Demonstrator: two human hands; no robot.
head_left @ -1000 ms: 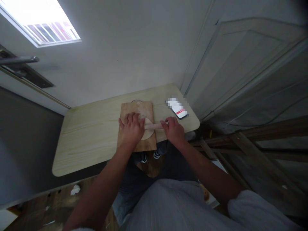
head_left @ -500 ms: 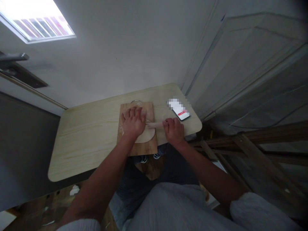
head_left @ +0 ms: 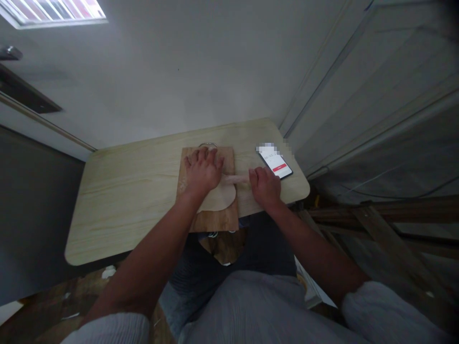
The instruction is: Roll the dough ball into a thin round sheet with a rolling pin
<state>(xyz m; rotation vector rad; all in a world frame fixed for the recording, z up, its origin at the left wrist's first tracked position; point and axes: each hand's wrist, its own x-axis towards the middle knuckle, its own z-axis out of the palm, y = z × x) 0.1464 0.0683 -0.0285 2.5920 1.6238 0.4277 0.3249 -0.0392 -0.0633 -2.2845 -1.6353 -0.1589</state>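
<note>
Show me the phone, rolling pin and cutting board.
Phone (head_left: 275,163), head view, on its lit screen.
Rolling pin (head_left: 236,178), head view, on its exposed shaft.
Cutting board (head_left: 217,220), head view, on its bare near end.

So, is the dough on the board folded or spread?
Spread, where visible: the dough lies as a flat, rounded sheet on the board; the left hand hides part.

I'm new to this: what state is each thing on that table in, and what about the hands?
Table: level, bearing the board
Board: flat, near edge overhanging the table
Dough: rolled thin, reaching the board's right edge
Rolling pin: lying sideways, partly hidden
Left hand: palm down, fingers spread, over the pin
Right hand: curled at the pin's right end
Phone: face up, screen lit
</note>
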